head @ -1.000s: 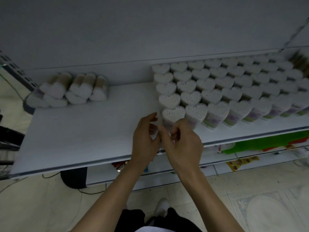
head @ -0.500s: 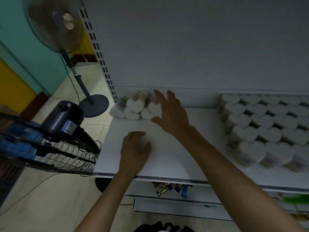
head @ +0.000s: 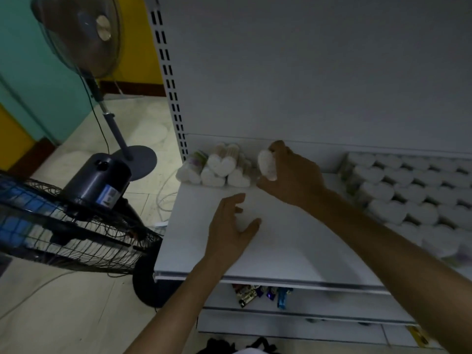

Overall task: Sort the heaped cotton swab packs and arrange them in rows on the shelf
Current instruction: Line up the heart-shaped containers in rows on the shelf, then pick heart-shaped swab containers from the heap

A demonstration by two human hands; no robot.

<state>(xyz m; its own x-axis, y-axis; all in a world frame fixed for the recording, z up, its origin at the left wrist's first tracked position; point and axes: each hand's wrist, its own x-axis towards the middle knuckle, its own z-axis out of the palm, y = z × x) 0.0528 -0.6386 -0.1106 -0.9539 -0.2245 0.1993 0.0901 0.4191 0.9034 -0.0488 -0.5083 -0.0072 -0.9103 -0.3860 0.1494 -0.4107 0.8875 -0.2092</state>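
A: How many cotton swab packs do you count?

B: In the heap (head: pixel 217 167), at the back left corner of the shelf (head: pixel 281 254), I count about six. They lie on their sides, on top of each other, and some are half hidden, so the number is not sure. One more pack (head: pixel 267 164) is apart from them, in the right hand (head: pixel 296 180).

A: And on the right side?

B: There stand the rows (head: pixel 408 190) of packs, upright, with the heart-shaped tops up. They are many and close together. The picture is blurred there and cuts them off, so I cannot count them.

A: What do the shelves hold besides that?

B: The lower shelf (head: pixel 319 306) holds a few small packets (head: pixel 260 295). I cannot read them.

A: Describe the hands, please.

B: There are two hands. The right hand reaches far across to the back wall. Its fingers and thumb are curled round the single pack, just beside the heap, with a small gap between. The white heart end of the pack points to the left. The left hand (head: pixel 232 226) is over the middle of the shelf, palm down, fingers loosely bent, thumb spread out. It holds nothing. I cannot tell if it touches the board.

A: Anything else?

B: Two fans on the floor at the left: a standing fan (head: pixel 81 39) further away, and a second fan (head: pixel 76 226) close by the shelf's edge.
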